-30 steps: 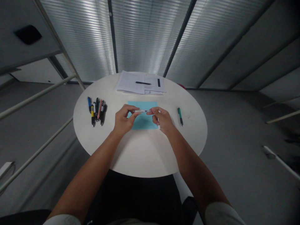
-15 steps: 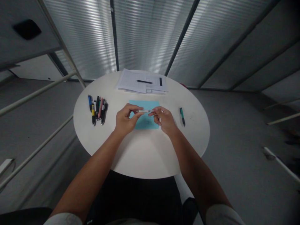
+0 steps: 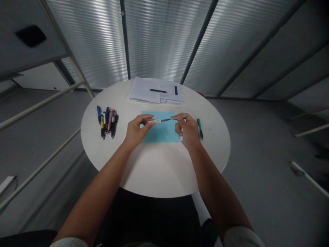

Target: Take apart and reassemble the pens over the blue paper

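Slender pen-like object (image 3: 158, 120) held in mid-frame above a round white table (image 3: 159, 171), long axis running almost straight across the picture, with a slight rise toward the right. At its left end, a white barrel (image 3: 155, 121), pinched between thumb and fingers of the left hand (image 3: 136, 130); in line with it, to the right, a slim dark length (image 3: 166, 119), bare in the gap, with far end at the closed fingertips of the right hand (image 3: 189, 130). Nearer to the barrel: left hand; nearer to the dark end: right hand. In the curled lower fingers of the right hand, a small white piece (image 3: 181, 138), mostly hidden. Not to be told from this view: the exact point of contact at the right fingertips. Beneath the object, a blue sheet (image 3: 161, 133); just beside the right hand, toward the right of the frame, a green-and-black pen (image 3: 199, 129); at left of frame, a cluster of pens (image 3: 110, 120); at upper centre, stacked papers (image 3: 144, 89) with a dark pen (image 3: 158, 91) lying on top.
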Tool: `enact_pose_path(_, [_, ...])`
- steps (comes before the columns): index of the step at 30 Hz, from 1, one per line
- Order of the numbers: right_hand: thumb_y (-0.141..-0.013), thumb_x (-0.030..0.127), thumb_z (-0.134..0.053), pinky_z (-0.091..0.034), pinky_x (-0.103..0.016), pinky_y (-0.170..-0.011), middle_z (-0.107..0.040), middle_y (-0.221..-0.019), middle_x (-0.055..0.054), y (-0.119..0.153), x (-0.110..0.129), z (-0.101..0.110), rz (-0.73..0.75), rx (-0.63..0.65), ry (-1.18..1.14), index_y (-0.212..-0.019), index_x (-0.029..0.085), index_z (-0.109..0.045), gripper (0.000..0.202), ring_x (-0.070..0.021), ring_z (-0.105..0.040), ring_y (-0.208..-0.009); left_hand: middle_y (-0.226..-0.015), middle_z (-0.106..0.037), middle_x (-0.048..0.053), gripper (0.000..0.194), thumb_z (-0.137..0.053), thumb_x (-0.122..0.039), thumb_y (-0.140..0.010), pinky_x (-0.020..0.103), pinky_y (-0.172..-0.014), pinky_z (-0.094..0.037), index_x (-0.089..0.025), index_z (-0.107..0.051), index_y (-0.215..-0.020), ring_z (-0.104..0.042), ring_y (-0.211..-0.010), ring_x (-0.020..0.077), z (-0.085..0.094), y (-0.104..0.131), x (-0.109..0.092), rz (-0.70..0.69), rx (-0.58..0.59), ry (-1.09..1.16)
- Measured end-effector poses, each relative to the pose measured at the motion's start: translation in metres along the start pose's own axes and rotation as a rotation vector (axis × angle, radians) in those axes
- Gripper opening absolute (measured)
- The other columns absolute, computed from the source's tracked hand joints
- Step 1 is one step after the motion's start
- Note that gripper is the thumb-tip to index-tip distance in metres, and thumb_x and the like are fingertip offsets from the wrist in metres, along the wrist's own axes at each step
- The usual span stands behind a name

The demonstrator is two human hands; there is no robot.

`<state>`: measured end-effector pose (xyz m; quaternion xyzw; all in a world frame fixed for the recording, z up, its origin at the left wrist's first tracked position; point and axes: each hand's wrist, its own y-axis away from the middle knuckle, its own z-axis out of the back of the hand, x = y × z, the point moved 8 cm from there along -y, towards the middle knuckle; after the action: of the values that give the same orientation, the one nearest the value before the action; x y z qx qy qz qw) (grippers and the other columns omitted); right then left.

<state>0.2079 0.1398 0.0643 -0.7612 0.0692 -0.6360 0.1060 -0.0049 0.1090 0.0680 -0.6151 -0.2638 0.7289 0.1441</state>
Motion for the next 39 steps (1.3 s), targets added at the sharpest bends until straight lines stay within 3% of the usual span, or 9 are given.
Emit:
enact_pose_path(4, [-0.075, 0.051, -0.071, -0.017, -0.02, -0.033, -0.073, -0.093, -0.004, 0.002, 0.006, 0.001, 0.036, -0.041, 0.005, -0.084, 0.02, -0.059, 0.035, 0.0008, -0.031, -0.034, -0.089, -0.073, 0.005, 0.025, -0.066, -0.034, -0.084, 0.03, -0.077, -0.05, -0.02, -0.072, -0.104, -0.063, -0.079, 0.015, -0.025, 0.008, -0.002, -0.046, 0.279, -0.194])
enact_pose_path(6, [-0.076, 0.051, -0.071, -0.018, -0.02, -0.032, -0.074, -0.091, -0.004, 0.002, 0.008, 0.001, 0.055, -0.047, 0.03, -0.087, 0.02, -0.062, 0.034, 0.0009, -0.031, -0.034, -0.091, -0.073, 0.006, 0.024, -0.062, -0.034, -0.086, 0.03, -0.077, -0.05, -0.019, -0.073, -0.101, -0.063, -0.08, 0.0151, -0.039, 0.014, 0.002, 0.01, 0.417, -0.195])
enact_pose_path(9, [-0.079, 0.052, -0.068, -0.02, -0.02, -0.031, -0.074, -0.089, -0.004, -0.001, 0.01, -0.001, 0.083, -0.038, 0.106, -0.091, 0.02, -0.066, 0.034, 0.0002, -0.031, -0.034, -0.088, -0.073, 0.005, 0.025, -0.061, -0.037, -0.086, 0.028, -0.073, -0.05, -0.016, -0.072, -0.094, -0.063, -0.076, 0.0141, -0.051, 0.021, 0.013, 0.173, 0.517, -0.105])
enact_pose_path(15, [-0.081, 0.057, -0.064, -0.034, -0.021, -0.038, -0.072, -0.081, -0.001, -0.016, 0.026, -0.015, 0.212, 0.013, 0.311, -0.098, 0.022, -0.068, 0.039, -0.0047, -0.041, -0.041, -0.084, -0.072, 0.007, 0.026, -0.066, -0.038, -0.082, 0.03, -0.08, -0.049, -0.013, -0.07, -0.086, -0.065, -0.079, 0.0151, -0.059, 0.025, 0.024, 0.344, 0.538, 0.175])
enact_pose_path(19, [-0.083, 0.057, -0.061, -0.051, -0.026, -0.06, -0.072, -0.081, -0.002, -0.021, 0.04, -0.032, 0.302, 0.063, 0.392, -0.099, 0.022, -0.068, 0.039, -0.0125, -0.062, -0.065, -0.086, -0.073, 0.007, 0.027, -0.07, -0.038, -0.079, 0.031, -0.082, -0.049, -0.013, -0.07, -0.091, -0.065, -0.081, 0.0148, -0.055, 0.023, 0.026, 0.394, 0.483, 0.328])
enact_pose_path(24, [-0.086, 0.051, -0.06, -0.053, -0.032, -0.08, -0.073, -0.089, -0.003, -0.015, 0.052, -0.049, 0.378, 0.142, 0.445, -0.101, 0.023, -0.069, 0.033, -0.0167, -0.067, -0.086, -0.084, -0.073, 0.007, 0.032, -0.074, -0.04, -0.077, 0.029, -0.076, -0.05, -0.012, -0.073, -0.093, -0.063, -0.073, 0.0129, -0.049, 0.019, 0.022, 0.413, 0.431, 0.395])
enact_pose_path(30, [-0.085, 0.046, -0.062, -0.05, -0.029, -0.073, -0.072, -0.084, -0.002, -0.014, 0.036, -0.056, 0.289, 0.215, 0.457, -0.094, 0.02, -0.07, 0.029, -0.0154, -0.066, -0.078, -0.081, -0.073, 0.007, 0.033, -0.075, -0.041, -0.076, 0.027, -0.073, -0.048, -0.012, -0.073, -0.091, -0.061, -0.07, 0.0117, -0.042, 0.014, 0.021, 0.42, 0.357, 0.426])
enact_pose_path(39, [-0.079, 0.052, -0.066, -0.045, -0.025, -0.062, -0.068, -0.078, -0.001, -0.019, 0.016, -0.055, 0.151, 0.245, 0.371, -0.08, 0.018, -0.068, 0.034, -0.012, -0.057, -0.069, -0.084, -0.073, 0.008, 0.033, -0.075, -0.042, -0.076, 0.027, -0.073, -0.047, -0.012, -0.072, -0.088, -0.061, -0.071, 0.012, -0.04, 0.013, 0.019, 0.412, 0.357, 0.413])
